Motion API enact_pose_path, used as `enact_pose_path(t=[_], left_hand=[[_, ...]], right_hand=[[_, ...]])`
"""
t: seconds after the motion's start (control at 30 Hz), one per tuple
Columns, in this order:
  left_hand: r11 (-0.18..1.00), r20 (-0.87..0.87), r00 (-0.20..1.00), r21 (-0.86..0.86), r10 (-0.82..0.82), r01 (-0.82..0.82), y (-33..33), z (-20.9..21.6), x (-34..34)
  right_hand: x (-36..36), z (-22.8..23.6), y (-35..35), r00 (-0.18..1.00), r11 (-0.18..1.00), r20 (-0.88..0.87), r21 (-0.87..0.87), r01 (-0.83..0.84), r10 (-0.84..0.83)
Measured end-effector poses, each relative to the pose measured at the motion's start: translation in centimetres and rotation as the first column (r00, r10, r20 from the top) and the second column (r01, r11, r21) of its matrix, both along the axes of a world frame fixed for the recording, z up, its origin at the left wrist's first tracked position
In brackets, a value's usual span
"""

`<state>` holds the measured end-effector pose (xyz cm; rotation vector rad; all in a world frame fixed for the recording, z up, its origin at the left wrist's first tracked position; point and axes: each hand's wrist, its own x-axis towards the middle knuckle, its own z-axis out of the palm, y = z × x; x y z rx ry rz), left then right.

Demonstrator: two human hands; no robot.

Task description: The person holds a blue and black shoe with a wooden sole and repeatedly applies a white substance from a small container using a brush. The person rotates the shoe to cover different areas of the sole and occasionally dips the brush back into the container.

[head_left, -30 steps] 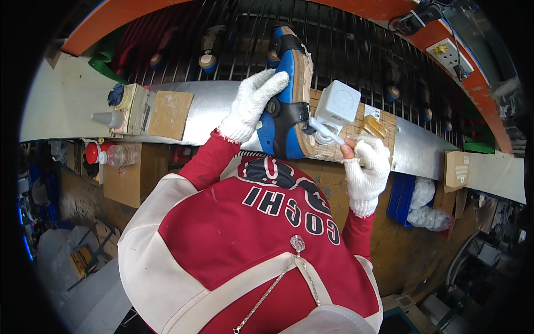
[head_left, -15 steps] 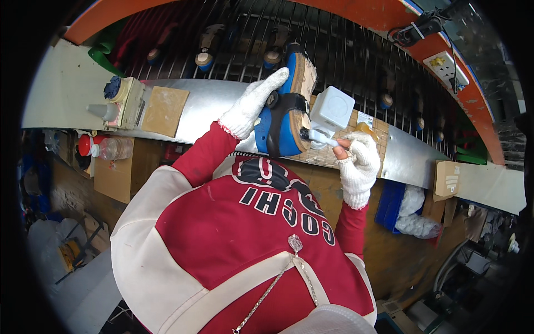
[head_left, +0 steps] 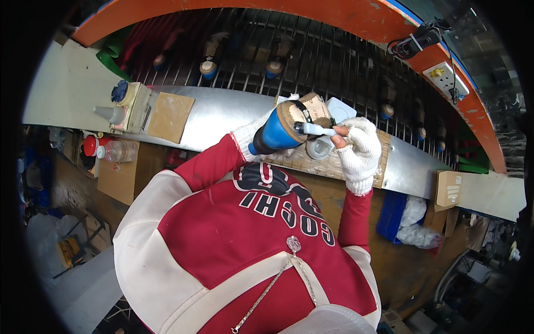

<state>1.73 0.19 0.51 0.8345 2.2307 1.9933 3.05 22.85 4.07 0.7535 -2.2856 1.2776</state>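
Note:
My left hand (head_left: 248, 132), in a white knit glove, grips a blue shoe upper (head_left: 273, 133) from behind; most of its fingers are hidden. The shoe is tilted, so its tan underside (head_left: 293, 116) faces up and to the right. A black strap crosses it. Between the thumb and bare fingertips of my right hand (head_left: 360, 153), also gloved, is a brush (head_left: 321, 130) with a pale handle. Its dark bristles meet the edge of the underside. Just below the brush stands a small clear cup (head_left: 319, 149); behind it is a square whitish container (head_left: 341, 110).
A rack of metal bars (head_left: 245, 50) lies behind the metal ledge (head_left: 217, 111), with several more blue-tipped shoes among the bars. On the left are a tan board (head_left: 171, 118) and a grey-nozzled bottle (head_left: 111, 114). A cardboard box (head_left: 448, 189) sits on the right.
My left hand has turned the shoe and brought it lower, so its underside shows more. The brush has shifted slightly up and left and now touches the underside's edge.

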Motion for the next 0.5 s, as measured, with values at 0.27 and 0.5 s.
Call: enact_pose_path(t=[0.27,0.5], left_hand=[[0.698,0.647,0.434,0.714,-0.627,-0.056,-1.2,-1.3,2.1],[0.437,0.482,0.223,0.871,-0.847,-0.224,-2.2,-6.3,2.5]], right_hand=[[-0.7,-0.9,-0.3,0.998,0.998,0.016,0.014,-0.065,0.065],[-0.2,-1.4,1.4,0.990,0.999,0.138,0.019,0.031,-0.034]])
